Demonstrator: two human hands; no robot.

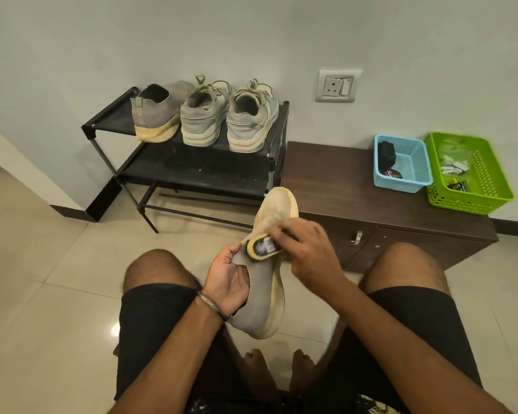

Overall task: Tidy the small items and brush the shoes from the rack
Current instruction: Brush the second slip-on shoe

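L hand [228, 271] grips the shoe [266, 282] at its collar, fingers curled. R hand [307, 249] clasps the brush [262, 248] vs. the shoe's upper. Behind: rack [192, 171] w/ three shoes.

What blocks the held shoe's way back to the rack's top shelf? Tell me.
Nothing visible. The shoe is in both hands, and the top shelf has a bare spot left of the three shoes.

A home is shown, probably an entry area: glossy floor tiles [57, 294], a plain painted wall with a socket plate [335, 85], a black shoe rack [192, 174] loaded with worn sneakers [204, 115], and a low wooden cabinet [356, 204] are seen.
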